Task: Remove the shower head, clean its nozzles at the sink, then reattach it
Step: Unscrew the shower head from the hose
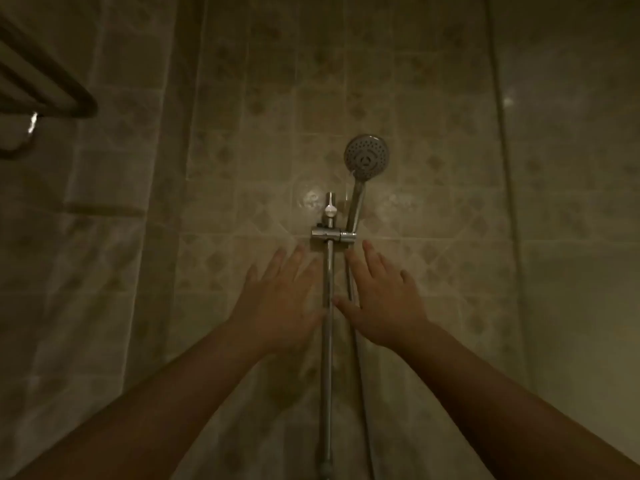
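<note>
A chrome shower head (366, 156) with a round nozzle face sits in its holder (347, 236) on a vertical chrome rail (327, 341) against the tiled wall. Its handle (356, 206) slopes down into the holder. My left hand (282, 299) is raised just left of the rail, fingers straight and spread, holding nothing. My right hand (381, 299) is raised just right of the rail, below the holder, fingers straight, and covers part of the hose (350, 289). Neither hand touches the shower head.
A dark metal towel rack (45, 95) juts out at the upper left. Beige patterned tiles cover the wall (242, 133) all round. A wall corner (502, 168) runs down the right side. The light is dim.
</note>
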{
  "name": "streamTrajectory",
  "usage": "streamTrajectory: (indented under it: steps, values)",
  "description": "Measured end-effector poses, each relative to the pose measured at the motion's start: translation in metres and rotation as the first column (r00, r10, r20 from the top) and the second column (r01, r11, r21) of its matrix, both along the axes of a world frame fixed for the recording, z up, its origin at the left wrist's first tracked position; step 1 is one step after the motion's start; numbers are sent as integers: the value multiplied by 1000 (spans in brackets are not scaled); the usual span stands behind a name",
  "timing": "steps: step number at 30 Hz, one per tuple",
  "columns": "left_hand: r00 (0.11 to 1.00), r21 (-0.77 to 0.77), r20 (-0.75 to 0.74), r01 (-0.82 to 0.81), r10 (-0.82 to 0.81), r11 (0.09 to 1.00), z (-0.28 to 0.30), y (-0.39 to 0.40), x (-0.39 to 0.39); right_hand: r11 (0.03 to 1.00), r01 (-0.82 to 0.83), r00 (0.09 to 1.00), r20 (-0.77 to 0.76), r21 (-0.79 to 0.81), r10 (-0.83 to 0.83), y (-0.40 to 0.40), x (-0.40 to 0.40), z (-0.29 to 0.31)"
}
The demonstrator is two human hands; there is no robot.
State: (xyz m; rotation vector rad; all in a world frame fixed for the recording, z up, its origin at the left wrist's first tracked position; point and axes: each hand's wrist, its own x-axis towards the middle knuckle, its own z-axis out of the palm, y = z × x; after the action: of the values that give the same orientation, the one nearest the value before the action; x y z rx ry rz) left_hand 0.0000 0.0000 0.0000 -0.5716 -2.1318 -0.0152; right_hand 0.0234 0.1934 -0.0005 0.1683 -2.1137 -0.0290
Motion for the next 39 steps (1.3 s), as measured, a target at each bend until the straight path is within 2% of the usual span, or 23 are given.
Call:
streamTrajectory:
  steps: [4,8,13,17,21,30,39]
  values:
    - [999,-34,40,27,-26,999,30,8,-54,998,-37,998,54,-46,39,6,-49,35]
    - [999,-7,5,53,-53,999,56,25,-102,992,-36,995,91,-117,47,17,-92,71]
    - [998,-26,-54,39,-41,999,87,54,-146,974,-69,996,38,-215,78,34,-134,109]
    - [994,-57,-107,-6,0,998,98,74,-173,904,-216,976,-44,-368,215,41,-162,134]
    - [988,-50,-151,-26,18,998,89,89,-191,811,-303,952,-119,-500,282,43,-185,151]
    - [983,-32,-174,-64,57,997,78,95,-208,757,-411,908,-151,-508,392,50,-208,165]
    - [994,-26,-113,-20,17,999,79,93,-209,768,-422,903,-150,-483,402,51,-210,168]
